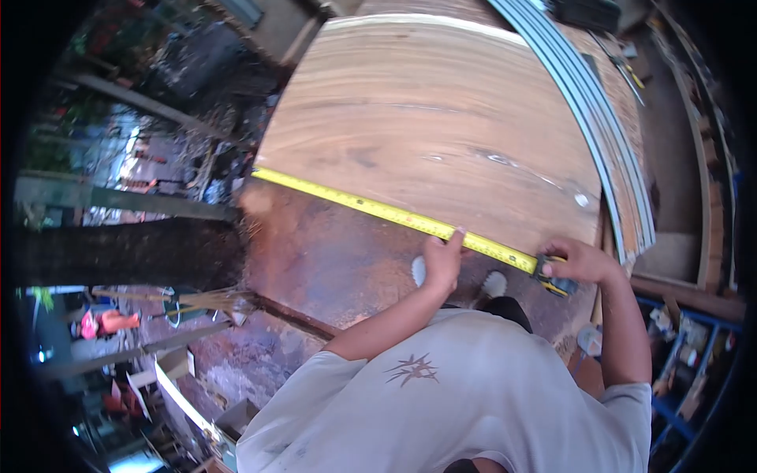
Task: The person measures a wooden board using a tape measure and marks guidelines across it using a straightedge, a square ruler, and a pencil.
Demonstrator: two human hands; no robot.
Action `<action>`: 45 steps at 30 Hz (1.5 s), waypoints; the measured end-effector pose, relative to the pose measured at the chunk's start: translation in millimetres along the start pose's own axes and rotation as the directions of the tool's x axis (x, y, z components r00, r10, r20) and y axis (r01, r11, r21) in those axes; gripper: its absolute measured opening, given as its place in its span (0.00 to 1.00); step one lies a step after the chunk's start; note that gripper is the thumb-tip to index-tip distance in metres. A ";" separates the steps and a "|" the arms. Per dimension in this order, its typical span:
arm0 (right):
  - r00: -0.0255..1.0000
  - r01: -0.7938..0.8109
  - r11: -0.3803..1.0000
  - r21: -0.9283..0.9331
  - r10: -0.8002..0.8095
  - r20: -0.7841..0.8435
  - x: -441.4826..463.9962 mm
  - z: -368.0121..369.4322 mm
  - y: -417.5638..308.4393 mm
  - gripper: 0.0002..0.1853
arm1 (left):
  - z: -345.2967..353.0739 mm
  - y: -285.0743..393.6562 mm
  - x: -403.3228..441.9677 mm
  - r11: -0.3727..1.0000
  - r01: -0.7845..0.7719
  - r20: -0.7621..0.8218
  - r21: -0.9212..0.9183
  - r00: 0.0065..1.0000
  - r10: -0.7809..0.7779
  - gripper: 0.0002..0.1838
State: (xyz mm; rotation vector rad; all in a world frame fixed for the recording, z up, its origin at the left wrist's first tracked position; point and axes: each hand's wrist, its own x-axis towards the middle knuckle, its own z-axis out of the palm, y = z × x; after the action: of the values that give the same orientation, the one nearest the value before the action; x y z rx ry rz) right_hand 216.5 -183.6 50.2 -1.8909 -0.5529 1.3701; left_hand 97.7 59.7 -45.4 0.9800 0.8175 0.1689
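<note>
A yellow measuring tape blade (359, 202) is drawn out along the near edge of a wide brown wooden slab (426, 102). Its far end lies at the slab's left corner. My right hand (579, 258) is closed round the dark tape measure case (556, 285), by the slab's near right corner. About the middle of that edge, my left hand (444, 256) grips the blade, with the thumb on top and the other fingers mostly hidden below it.
Long grey metal strips (579, 102) lie along the slab's right side. Tools with yellow handles (633, 77) rest beyond them. A dark trunk-like post (126, 252) stands at left, and a blue metal rack (670, 406) with assorted items at lower right.
</note>
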 end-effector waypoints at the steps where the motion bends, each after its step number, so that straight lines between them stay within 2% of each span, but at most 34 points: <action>1: 0.999 0.035 0.998 -0.058 -0.036 -0.022 -2.8 1.0 -1.3 0.26 | -1.7 3.7 -1.2 1.000 -0.027 -0.023 -0.003 0.999 0.027 0.08; 2: 0.997 0.062 0.991 -0.115 -0.068 -0.047 -5.9 0.3 -1.3 0.26 | -0.4 4.8 -4.1 1.000 -0.018 -0.008 0.008 1.000 0.018 0.07; 4: 0.998 0.049 0.996 -0.072 -0.050 -0.022 -6.6 -0.1 -6.1 0.25 | 9.5 6.8 -11.4 1.000 -0.013 0.001 0.013 1.000 0.013 0.07; 6: 0.998 0.062 0.994 -0.086 -0.062 0.004 -8.7 -2.2 -5.3 0.26 | 20.3 7.6 -19.2 0.999 -0.046 -0.095 -0.027 0.995 0.044 0.07; 8: 0.997 0.074 0.992 -0.097 -0.076 -0.020 -8.8 -0.3 6.1 0.27 | 25.8 -3.8 -21.5 0.998 -0.051 -0.098 -0.037 0.994 0.047 0.07; 10: 0.985 0.161 0.977 -0.140 -0.167 -0.033 -9.2 -0.6 11.1 0.27 | 26.7 -26.5 -11.6 0.989 -0.142 -0.192 -0.049 0.973 0.130 0.07; 12: 0.983 0.173 0.966 -0.193 -0.183 -0.036 -6.6 0.0 17.3 0.29 | 27.2 -35.9 -3.9 0.983 -0.181 -0.254 -0.019 0.952 0.171 0.08; 14: 0.977 0.194 0.952 -0.239 -0.208 -0.036 1.4 -1.8 26.0 0.31 | 32.4 -34.7 -4.1 0.986 -0.164 -0.294 -0.034 0.944 0.147 0.09; 16: 0.975 0.212 0.957 -0.198 -0.221 -0.026 2.1 -4.1 24.6 0.32 | 31.2 -38.6 -0.2 0.976 -0.215 -0.295 -0.018 0.934 0.201 0.10; 18: 0.974 0.224 0.960 -0.168 -0.226 0.004 7.1 -7.2 27.0 0.30 | 38.5 -35.5 -5.2 0.963 -0.243 -0.315 -0.118 0.929 0.196 0.11; 20: 0.966 0.251 0.961 -0.113 -0.242 0.087 7.0 -11.5 32.0 0.34 | 32.3 -37.5 -1.6 0.980 -0.190 -0.319 -0.062 0.934 0.161 0.12; 24: 0.937 0.342 0.931 -0.128 -0.348 -0.034 -3.9 -8.2 38.7 0.39 | 46.7 -31.4 -12.2 0.972 -0.220 -0.309 -0.079 0.933 0.186 0.16; 27: 0.947 0.313 0.946 -0.086 -0.318 -0.052 7.4 -3.0 42.3 0.38 | 22.2 -37.9 9.8 0.980 -0.181 -0.309 -0.085 0.940 0.147 0.16; 28: 0.951 0.302 0.949 -0.093 -0.306 -0.038 10.8 -0.7 41.9 0.38 | 33.9 -33.6 4.2 0.981 -0.182 -0.290 -0.071 0.944 0.155 0.16; 30: 0.952 0.300 0.949 -0.101 -0.304 -0.026 8.4 1.4 44.3 0.38 | 52.0 -28.1 -10.7 0.988 -0.152 -0.420 -0.032 0.899 0.124 0.15; 31: 0.951 0.299 0.948 -0.108 -0.305 -0.045 5.2 1.5 44.1 0.37 | 57.1 -28.6 -12.3 0.987 -0.152 -0.432 -0.046 0.894 0.117 0.14; 36: 0.920 0.374 0.923 -0.084 -0.381 -0.093 -2.3 4.4 50.6 0.37 | 52.2 -45.8 -10.3 0.964 -0.203 -0.356 -0.171 0.925 0.132 0.17; 38: 0.899 0.375 0.921 -0.107 -0.389 -0.201 4.3 9.2 54.5 0.37 | 60.6 -51.6 -9.4 0.960 -0.224 -0.375 -0.168 0.915 0.148 0.17; 39: 0.901 0.375 0.920 -0.113 -0.391 -0.190 3.2 8.6 54.3 0.37 | 91.5 -42.3 -28.7 0.972 -0.201 -0.471 -0.124 0.874 0.120 0.17; 42: 0.925 0.348 0.931 -0.107 -0.360 -0.124 -5.2 0.4 49.2 0.35 | 78.5 -48.9 -15.9 0.964 -0.248 -0.456 -0.091 0.871 0.181 0.16; 44: 0.880 0.454 0.881 -0.135 -0.467 -0.088 -17.7 -9.6 50.2 0.32 | 76.2 -54.5 -8.6 0.957 -0.272 -0.473 -0.099 0.859 0.195 0.16; 45: 0.834 0.506 0.853 -0.127 -0.522 -0.181 -24.3 -16.4 53.3 0.31 | 75.8 -54.7 -6.5 0.955 -0.283 -0.475 -0.088 0.855 0.209 0.15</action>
State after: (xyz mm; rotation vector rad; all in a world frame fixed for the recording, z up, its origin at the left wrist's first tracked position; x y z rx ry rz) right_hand 219.8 -239.9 27.7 -1.7385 -0.9353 0.7956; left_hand 132.7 -25.4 -63.0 0.9052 1.0919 0.7029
